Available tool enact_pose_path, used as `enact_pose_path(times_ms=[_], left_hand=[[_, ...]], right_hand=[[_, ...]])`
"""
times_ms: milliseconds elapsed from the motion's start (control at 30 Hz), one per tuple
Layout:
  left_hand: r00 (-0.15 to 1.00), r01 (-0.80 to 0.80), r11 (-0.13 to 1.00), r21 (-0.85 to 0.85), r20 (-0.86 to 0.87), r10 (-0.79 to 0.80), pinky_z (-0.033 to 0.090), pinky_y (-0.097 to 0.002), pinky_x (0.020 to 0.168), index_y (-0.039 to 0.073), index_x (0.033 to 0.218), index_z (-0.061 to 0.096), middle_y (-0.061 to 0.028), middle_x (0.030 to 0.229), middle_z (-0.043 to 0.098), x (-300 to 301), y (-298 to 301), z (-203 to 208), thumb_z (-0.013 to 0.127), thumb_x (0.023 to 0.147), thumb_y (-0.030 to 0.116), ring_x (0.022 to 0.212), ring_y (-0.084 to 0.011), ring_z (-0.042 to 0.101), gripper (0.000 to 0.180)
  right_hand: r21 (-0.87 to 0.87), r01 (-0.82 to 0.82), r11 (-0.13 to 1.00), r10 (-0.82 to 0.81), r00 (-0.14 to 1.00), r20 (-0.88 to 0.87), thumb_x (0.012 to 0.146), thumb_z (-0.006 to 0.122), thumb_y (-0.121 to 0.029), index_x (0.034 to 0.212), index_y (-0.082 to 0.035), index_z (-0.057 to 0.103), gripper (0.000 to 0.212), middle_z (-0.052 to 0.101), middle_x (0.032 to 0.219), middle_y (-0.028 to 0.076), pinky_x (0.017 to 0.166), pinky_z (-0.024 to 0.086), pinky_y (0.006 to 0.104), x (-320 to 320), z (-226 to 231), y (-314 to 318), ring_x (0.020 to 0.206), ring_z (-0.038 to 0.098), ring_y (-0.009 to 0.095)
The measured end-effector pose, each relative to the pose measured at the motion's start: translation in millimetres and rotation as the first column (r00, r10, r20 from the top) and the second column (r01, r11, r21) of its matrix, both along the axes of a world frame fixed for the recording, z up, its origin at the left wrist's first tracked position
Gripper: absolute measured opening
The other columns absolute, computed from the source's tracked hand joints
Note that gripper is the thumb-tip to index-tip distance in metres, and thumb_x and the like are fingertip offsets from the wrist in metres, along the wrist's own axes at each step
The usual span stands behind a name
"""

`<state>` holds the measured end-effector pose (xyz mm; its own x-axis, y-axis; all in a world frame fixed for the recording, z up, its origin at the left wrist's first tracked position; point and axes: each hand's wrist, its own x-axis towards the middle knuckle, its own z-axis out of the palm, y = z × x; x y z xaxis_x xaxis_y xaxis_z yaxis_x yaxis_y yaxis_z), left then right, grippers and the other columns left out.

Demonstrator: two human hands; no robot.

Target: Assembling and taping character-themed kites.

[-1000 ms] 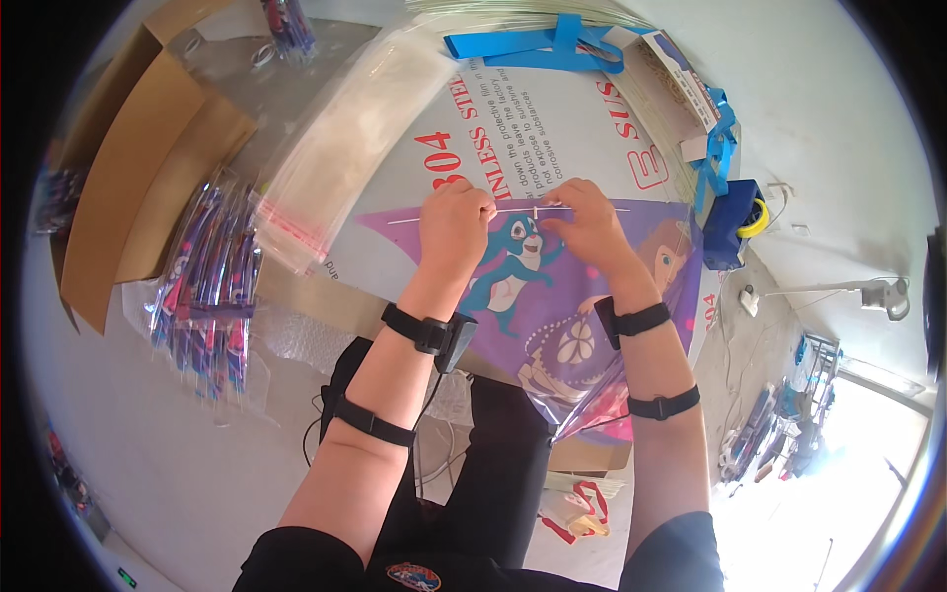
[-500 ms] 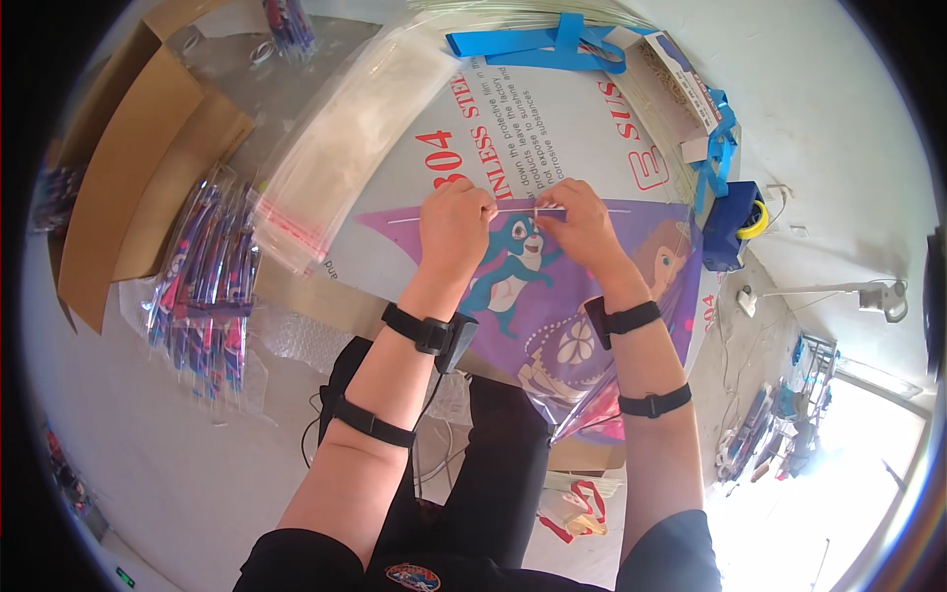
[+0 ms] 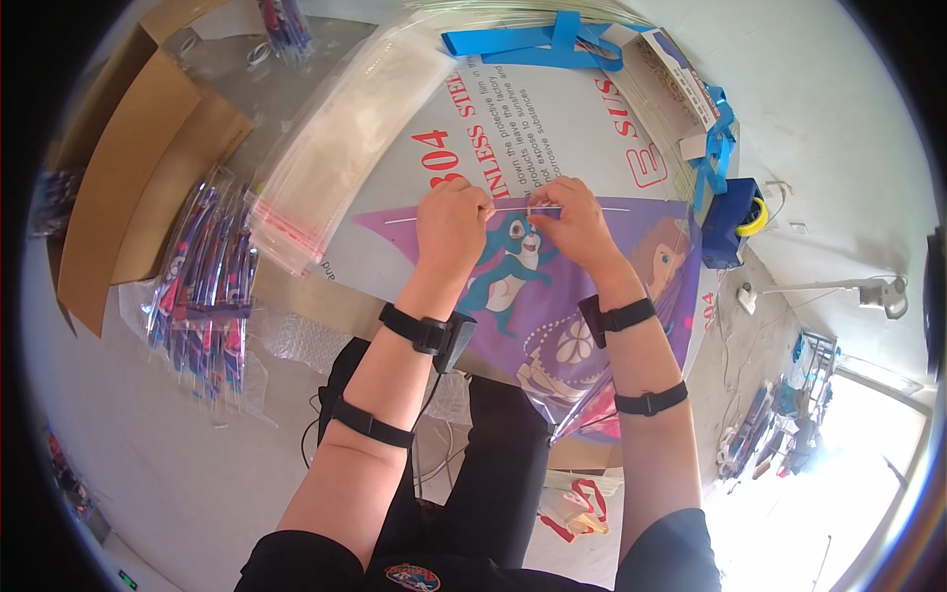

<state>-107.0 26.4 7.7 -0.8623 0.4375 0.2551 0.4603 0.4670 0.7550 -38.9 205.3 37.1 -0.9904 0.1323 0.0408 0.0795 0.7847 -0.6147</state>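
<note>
In the head view, both hands are right in the thick of it, side by side over a purple printed sheet (image 3: 538, 271) lying on the pale, lettered board (image 3: 562, 109), its lower point reaching toward the person's lap. Along its upper edge runs a thin white rod (image 3: 509, 209), and that's where the action is! The left hand (image 3: 452, 229) is curled up tight, thumb and forefinger pinching the rod; its other fingers fold in, partly hidden by the back of the hand. Just beside it, the right hand (image 3: 572, 222) has thumb and fingertips closed on the rod, at a small white piece around it. Off to the left, clear plastic bags (image 3: 360, 128) lie stacked near wrapped bundles (image 3: 202, 296); beyond the sheet sit blue straps (image 3: 503, 42), and at the right, a yellow tape roll (image 3: 755, 217).
</note>
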Motion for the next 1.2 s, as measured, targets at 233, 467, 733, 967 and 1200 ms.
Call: enact_pose_path(times_ms=[233, 467, 733, 967, 1200], left_hand=[[1.0, -0.005, 1.0, -0.005, -0.003, 0.005, 0.045, -0.0364, 0.061, 0.005, 0.069, 0.065, -0.0063, 0.068, 0.058, 0, -1, 1, 0.069, 0.068, 0.005, 0.069, -0.0259, 0.057, 0.004], [1.0, 0.016, 0.999, 0.034, -0.025, -0.015, 0.044, -0.0373, 0.062, 0.005, 0.068, 0.062, -0.0074, 0.068, 0.057, 1, 1, 2, 0.069, 0.067, 0.003, 0.069, -0.0279, 0.056, 0.007], [0.998, 0.034, 0.999, 0.019, -0.058, -0.033, 0.043, -0.0378, 0.059, 0.004, 0.067, 0.059, -0.0073, 0.067, 0.055, 1, -2, 3, 0.071, 0.063, 0.001, 0.067, -0.0281, 0.055, 0.014], [0.996, 0.022, 0.999, 0.031, -0.088, -0.019, 0.042, -0.0379, 0.057, 0.004, 0.065, 0.057, -0.0068, 0.065, 0.053, 2, 0, 1, 0.073, 0.06, 0.001, 0.063, -0.0273, 0.053, 0.017], [0.993, 0.022, 0.999, 0.031, -0.116, -0.018, 0.041, -0.0374, 0.057, 0.004, 0.065, 0.057, -0.0065, 0.065, 0.053, 2, 0, 1, 0.072, 0.06, 0.0, 0.063, -0.027, 0.053, 0.017]], right_hand=[[0.069, 0.022, 0.997, -0.019, 0.999, -0.034, 0.065, 0.073, -0.007, 0.086, -0.008, 0.065, 0.023, 0.06, 0.086, 0.005, 0.08, 0.044, 0.0372, 5, 11, -3, 0.09, 0.055, 0.025], [0.294, 0.261, 0.919, -0.251, 0.965, -0.072, 0.074, 0.07, -0.009, 0.109, -0.006, 0.062, 0.036, 0.056, 0.101, 0.009, 0.082, 0.046, 0.0374, 68, 12, 14, 0.095, 0.054, 0.028], [0.451, 0.327, 0.83, -0.345, 0.938, -0.044, 0.078, 0.068, -0.013, 0.125, -0.008, 0.055, 0.049, 0.053, 0.108, 0.011, 0.086, 0.045, 0.0386, 88, -5, 21, 0.101, 0.051, 0.03], [0.492, 0.341, 0.801, -0.346, 0.934, -0.085, 0.08, 0.067, -0.015, 0.125, -0.008, 0.056, 0.047, 0.053, 0.108, 0.013, 0.087, 0.043, 0.0402, 89, -8, 25, 0.098, 0.051, 0.032], [0.491, 0.361, 0.792, -0.379, 0.923, -0.068, 0.081, 0.066, -0.019, 0.126, -0.011, 0.056, 0.047, 0.051, 0.108, 0.012, 0.087, 0.043, 0.0398, 82, -7, 27, 0.098, 0.05, 0.031]])
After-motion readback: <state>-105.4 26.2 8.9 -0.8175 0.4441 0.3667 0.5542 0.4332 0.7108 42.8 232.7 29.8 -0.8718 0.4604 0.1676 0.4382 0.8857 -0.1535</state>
